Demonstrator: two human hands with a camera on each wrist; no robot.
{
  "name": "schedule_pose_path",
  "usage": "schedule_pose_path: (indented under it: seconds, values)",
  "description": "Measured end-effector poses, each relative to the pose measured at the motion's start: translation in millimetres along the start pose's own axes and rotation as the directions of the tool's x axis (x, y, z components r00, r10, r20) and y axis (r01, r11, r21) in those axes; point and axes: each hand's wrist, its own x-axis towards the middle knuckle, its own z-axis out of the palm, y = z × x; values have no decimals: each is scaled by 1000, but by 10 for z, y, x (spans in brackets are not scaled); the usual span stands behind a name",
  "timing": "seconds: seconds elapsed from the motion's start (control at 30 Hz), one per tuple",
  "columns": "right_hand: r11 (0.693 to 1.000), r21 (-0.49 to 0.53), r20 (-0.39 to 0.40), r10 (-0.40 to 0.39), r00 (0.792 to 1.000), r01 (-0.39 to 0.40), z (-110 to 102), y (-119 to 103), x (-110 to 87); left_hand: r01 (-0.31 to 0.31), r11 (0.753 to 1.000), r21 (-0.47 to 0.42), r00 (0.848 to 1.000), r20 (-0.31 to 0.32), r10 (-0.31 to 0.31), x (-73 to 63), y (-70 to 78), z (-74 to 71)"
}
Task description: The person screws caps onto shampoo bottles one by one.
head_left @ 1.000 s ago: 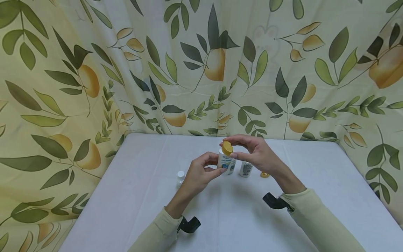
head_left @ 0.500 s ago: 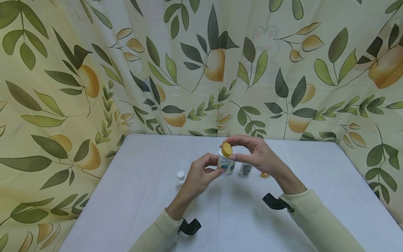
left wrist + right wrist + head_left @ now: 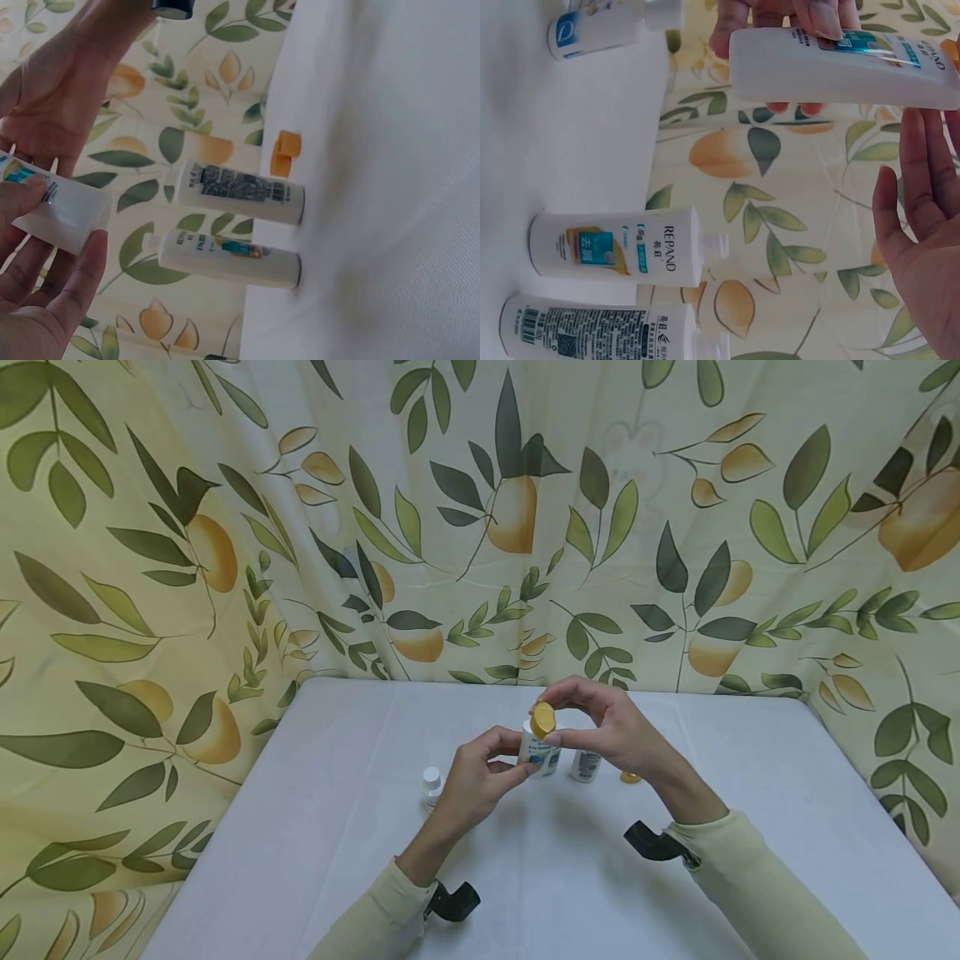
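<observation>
My left hand [image 3: 480, 777] grips a white shampoo bottle [image 3: 530, 747] by its body, above the table. In the right wrist view this bottle [image 3: 840, 71] shows a teal label, with the left thumb pressed on it. At its top end, my right hand [image 3: 615, 722] pinches a yellow cap [image 3: 543, 720] between thumb and fingers. How the cap sits on the neck is hidden. Two similar shampoo bottles stand upright without caps: one with its front label [image 3: 615, 249] showing, the other with its back label [image 3: 240, 193] showing.
Beyond the standing bottles, orange-yellow cap pieces [image 3: 287, 150] lie on the table; whether one cap or two cannot be told. A small bottle with a white cap [image 3: 431, 787] stands left of the left forearm. White cloth [image 3: 570, 893] covers the table; a patterned curtain [image 3: 480, 610] hangs behind it.
The right fingers have shifted slightly on the yellow cap, which has turned a little. The left hand and its bottle have moved very slightly right.
</observation>
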Motion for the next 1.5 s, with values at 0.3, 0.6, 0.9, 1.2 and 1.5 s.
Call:
schedule_pose_path:
  seconds: [0.3, 0.6, 0.9, 1.2, 1.5]
  values:
    - [1000, 11, 5, 5, 1000, -5, -5, -3, -1, 10, 1000, -4, 1000, 14, -9, -5, 14, 11]
    - [999, 46, 45, -5, 999, 3, -54, 58, -41, 34, 999, 17, 999, 33, -35, 8, 6, 5]
    - [1000, 29, 23, 9, 1000, -10, -35, 46, -44, 32, 999, 12, 999, 8, -32, 3, 11, 13]
    - [1000, 27, 7, -7, 1000, 7, -43, 28, -47, 23, 1000, 1, 1000, 9, -23, -2, 15, 19]
    - [1000, 17, -20, 3, 1000, -2, -44, 21, -57, 14, 1000, 5, 1000, 8, -14, -1, 6, 29]
